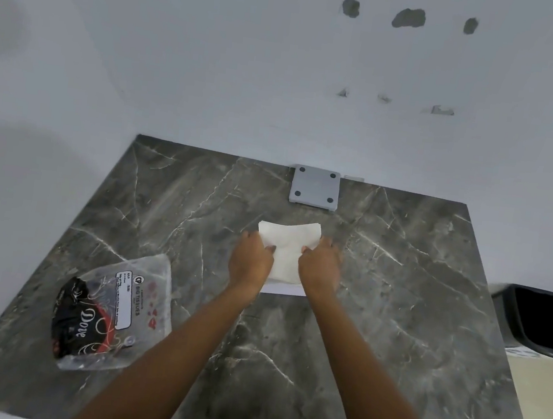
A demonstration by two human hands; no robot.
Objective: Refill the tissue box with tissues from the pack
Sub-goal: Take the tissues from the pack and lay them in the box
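Two bare forearms are extended over the dark marble table (392, 326); the left hand (250, 261) and right hand (319, 268) are closed on the soft white tissue stack (287, 245) mid-table. Being limp and light, it is best pinched at its side edges.

- The clear plastic tissue pack (112, 311), lying at about 8 o'clock on the marble countertop (377, 307), carries the brand "Dove" in white script on its black and red part.
- A white label panel on the same pack reads "BIG TISSUES", turned sideways to the camera.
- The smaller print lines beside that heading are too small to read.
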